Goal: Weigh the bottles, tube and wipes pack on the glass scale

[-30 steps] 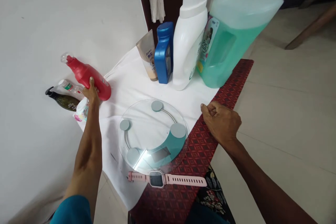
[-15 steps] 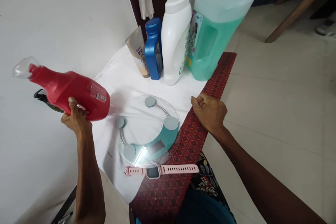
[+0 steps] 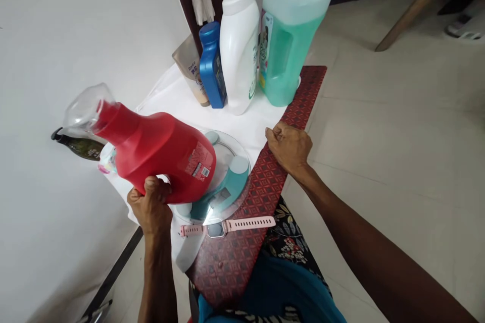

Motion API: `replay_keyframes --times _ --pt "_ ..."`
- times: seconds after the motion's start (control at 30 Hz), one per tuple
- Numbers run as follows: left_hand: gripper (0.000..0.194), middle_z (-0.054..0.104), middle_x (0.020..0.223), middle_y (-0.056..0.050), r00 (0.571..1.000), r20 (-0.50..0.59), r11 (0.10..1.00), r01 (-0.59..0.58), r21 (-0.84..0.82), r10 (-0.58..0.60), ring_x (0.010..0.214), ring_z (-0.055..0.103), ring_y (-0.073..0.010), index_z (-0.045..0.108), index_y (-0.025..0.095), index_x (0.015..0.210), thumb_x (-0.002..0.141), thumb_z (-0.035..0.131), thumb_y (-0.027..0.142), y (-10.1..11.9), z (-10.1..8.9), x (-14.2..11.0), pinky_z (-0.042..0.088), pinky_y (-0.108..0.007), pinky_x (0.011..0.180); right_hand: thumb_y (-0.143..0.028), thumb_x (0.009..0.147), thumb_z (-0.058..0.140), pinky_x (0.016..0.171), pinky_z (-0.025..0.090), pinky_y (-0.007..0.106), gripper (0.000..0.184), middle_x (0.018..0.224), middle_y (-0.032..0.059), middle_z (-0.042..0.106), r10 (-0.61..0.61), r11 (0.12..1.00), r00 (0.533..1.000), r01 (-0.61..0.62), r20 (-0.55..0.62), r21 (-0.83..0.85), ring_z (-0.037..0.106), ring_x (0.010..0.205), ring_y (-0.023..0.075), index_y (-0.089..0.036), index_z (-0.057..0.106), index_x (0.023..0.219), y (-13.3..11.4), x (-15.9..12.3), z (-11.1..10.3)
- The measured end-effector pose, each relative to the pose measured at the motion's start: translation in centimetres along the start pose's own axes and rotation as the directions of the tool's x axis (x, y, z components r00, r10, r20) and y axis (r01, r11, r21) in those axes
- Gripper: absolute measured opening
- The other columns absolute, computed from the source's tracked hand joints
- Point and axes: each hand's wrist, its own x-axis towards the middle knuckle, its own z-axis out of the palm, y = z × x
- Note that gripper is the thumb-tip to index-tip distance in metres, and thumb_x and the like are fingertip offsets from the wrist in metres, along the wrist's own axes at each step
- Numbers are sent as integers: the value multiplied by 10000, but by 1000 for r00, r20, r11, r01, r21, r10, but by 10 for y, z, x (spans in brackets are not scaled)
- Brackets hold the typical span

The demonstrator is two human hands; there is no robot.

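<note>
My left hand (image 3: 151,204) is closed round the handle of a red detergent bottle (image 3: 162,149) with a clear cap. The bottle leans left and covers part of a round glass weighing scale (image 3: 238,181); I cannot tell whether it touches the glass. Closed into a fist, my right hand (image 3: 290,146) rests on the dark red patterned border of the table (image 3: 265,179). No object shows in its fingers. In front of the scale lies a smartwatch (image 3: 215,228) with a pink strap.
Along the back stand a beige tube (image 3: 192,70), a blue bottle (image 3: 212,68), a white bottle (image 3: 238,45) and a big bottle of green liquid (image 3: 288,40). A dark pump bottle (image 3: 81,146) is at the left, near the white wall (image 3: 68,35).
My left hand has brought the red bottle to the right, from beside the table to over the scale. My right hand stays on the border. The view has shifted a little.
</note>
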Motion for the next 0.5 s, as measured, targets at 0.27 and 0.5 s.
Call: replay_keyframes --times 0.27,0.5 --pt "758 316 494 64 999 15 994 -48 96 47 451 294 -93 378 217 551 728 901 736 -8 8 -18 333 -274 470 -350 933 619 670 243 351 335 689 22 577 -6 1000 1000 7 -5 24 431 657 179 -248 437 669 1 0 -1" --pt "716 531 621 -24 988 130 950 -120 289 85 598 539 -182 548 221 618 866 633 887 -6 -10 -16 495 -327 594 -358 951 617 682 266 356 294 742 58 647 -14 1000 1000 14 -8 -6 483 705 206 -242 517 701 7 0 4"
